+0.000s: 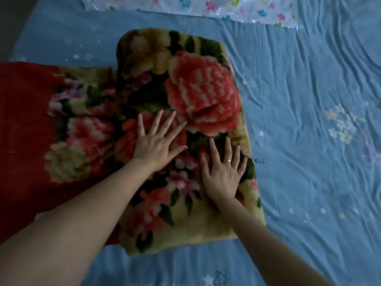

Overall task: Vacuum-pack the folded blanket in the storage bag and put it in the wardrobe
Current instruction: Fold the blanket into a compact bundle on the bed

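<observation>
Your L hand [159,148] & R hand [223,172] flat, fingers spread, pressing folded blanket [185,100] on bed sheet [309,100], storage bag [206,7] well beyond.

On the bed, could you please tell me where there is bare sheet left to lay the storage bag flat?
Bare blue sheet lies right of the folded blanket, below the storage bag. A narrower strip runs between bag and blanket. The left is crowded: the blanket's unfolded red part covers it, and the left hand and right hand press the fold.
</observation>
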